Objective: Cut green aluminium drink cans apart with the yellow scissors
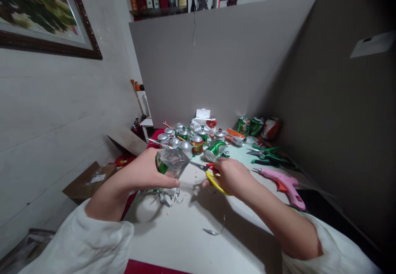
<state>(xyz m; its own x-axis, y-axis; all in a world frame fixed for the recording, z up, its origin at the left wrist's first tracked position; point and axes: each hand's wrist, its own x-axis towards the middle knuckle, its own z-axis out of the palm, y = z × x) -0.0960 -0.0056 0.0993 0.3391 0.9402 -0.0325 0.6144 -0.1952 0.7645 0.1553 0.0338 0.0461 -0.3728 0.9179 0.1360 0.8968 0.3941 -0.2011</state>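
Note:
My left hand (145, 174) grips a cut-open drink can (175, 160), its bare silvery inside showing and a bit of green at the side. In my right hand (232, 176) are scissors (212, 178) with yellow and red handles. Their blades point left and come up to the can's right edge; whether they touch the metal I cannot tell. Below my left hand lie crumpled metal scraps (167, 197). A thin curled strip of metal (212, 232) rests nearer the front of the white table (173, 241). Just beyond the scissors, a green can (214, 151) lies on its side.
Behind my hands stand several small lidded pots made from cans (185, 147), with a wipes pack (203, 124) behind. Several dented cans (256, 125) sit at the back right. Green-handled cutters (266, 153) and a pink glue gun (286, 183) lie right. Grey boards (216, 68) enclose the table.

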